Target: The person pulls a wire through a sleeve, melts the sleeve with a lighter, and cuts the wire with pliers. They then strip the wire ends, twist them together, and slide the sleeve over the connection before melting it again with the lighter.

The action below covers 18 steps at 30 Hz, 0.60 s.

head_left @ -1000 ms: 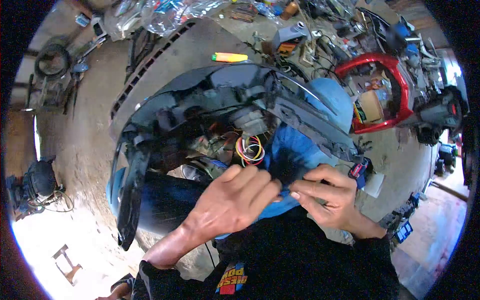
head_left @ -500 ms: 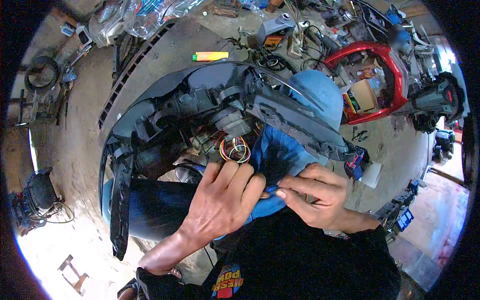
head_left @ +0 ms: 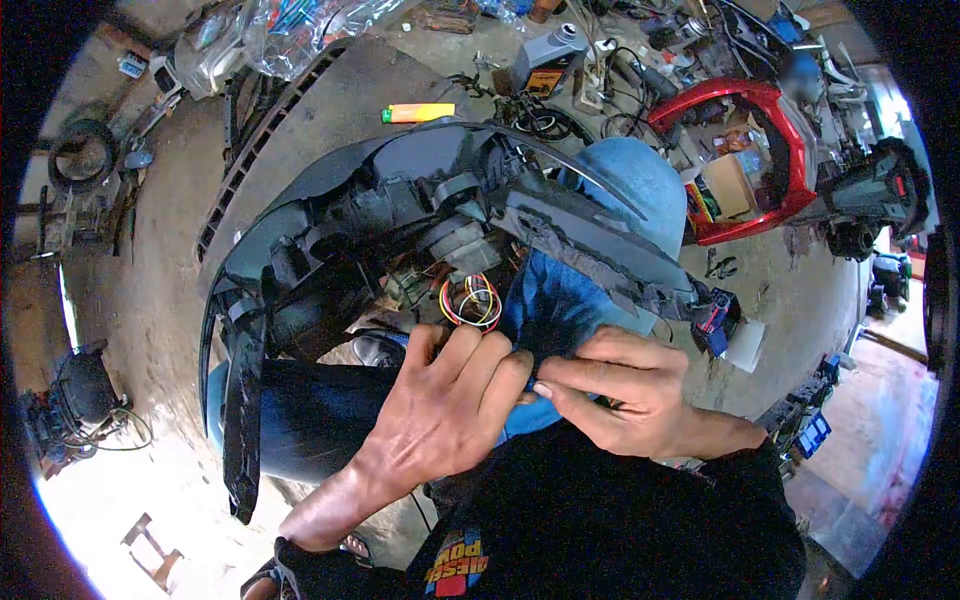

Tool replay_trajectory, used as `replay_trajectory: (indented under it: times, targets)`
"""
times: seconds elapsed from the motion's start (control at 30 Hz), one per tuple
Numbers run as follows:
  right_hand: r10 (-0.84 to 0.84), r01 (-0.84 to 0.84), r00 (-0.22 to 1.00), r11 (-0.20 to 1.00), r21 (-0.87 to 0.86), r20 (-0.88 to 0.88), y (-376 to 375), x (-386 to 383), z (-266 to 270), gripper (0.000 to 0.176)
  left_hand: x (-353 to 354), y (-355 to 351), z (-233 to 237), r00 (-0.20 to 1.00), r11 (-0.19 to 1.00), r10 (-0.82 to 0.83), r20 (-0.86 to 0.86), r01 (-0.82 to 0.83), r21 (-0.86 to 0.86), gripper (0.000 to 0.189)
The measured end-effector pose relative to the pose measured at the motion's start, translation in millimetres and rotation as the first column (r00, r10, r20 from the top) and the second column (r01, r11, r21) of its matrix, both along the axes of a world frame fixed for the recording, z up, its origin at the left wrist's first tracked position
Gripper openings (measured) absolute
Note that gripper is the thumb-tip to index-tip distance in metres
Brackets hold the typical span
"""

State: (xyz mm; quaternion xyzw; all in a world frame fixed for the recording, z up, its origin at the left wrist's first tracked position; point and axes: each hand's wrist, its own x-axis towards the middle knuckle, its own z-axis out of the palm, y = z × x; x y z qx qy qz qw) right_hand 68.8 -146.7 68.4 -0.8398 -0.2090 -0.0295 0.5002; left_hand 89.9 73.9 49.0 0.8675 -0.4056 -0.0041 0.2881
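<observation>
Above the lap, left hand [head_left: 445, 405] and right hand [head_left: 625, 385] meet almost fingertip to fingertip. Right grip: thumb and forefinger pinched together. Left grip: fingers curled under, tips out of sight behind the knuckles. Can't make out whether either is clamped on anything; a dark blue bit shows in the gap, too small to separate from the jeans [head_left: 560, 290].

Wire loop [head_left: 472, 292], red/yellow/white, sits just past the left knuckles, lower edge partly covered by them. Black plastic shell [head_left: 420, 160] arches over the knees, its inside too dark to read in places. Upper right has a blurred patch; fisheye border crops the outer clutter.

Writing: shirt print [head_left: 457, 562] is upside down, reads roughly "DIESE" over "POW", rest lost in folds. Grey bottle [head_left: 545, 55] has a black-and-orange label, text illegible. Orange-yellow tool [head_left: 420, 113] with green end: no legible marking.
</observation>
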Motion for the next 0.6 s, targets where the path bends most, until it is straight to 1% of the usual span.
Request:
replay_trajectory:
  times: [0.17,0.27,0.4,0.6]
  targets:
    - [0.043,-0.042,0.999,0.999,-0.035,0.023,-1.8,7.4,7.0,0.021,3.5,3.6,1.3,0.999,0.998,-0.011,-0.038,0.009,-0.060,0.027]
    - [0.061,-0.060,0.998,0.998,-0.023,0.023,-4.3,7.6,4.0,0.021,3.8,6.5,-2.0,1.000,0.994,-0.018,-0.005,0.017,-0.107,0.022]
    - [0.074,-0.073,0.996,0.997,-0.020,0.054,-3.4,7.6,1.6,0.020,4.6,7.3,0.0,0.998,0.990,-0.026,-0.065,0.017,-0.140,0.022]
    - [0.082,-0.081,0.996,0.996,0.020,-0.035,-6.7,12.4,4.3,0.020,7.4,8.9,1.0,0.992,0.975,-0.030,-0.123,0.002,-0.223,0.024]
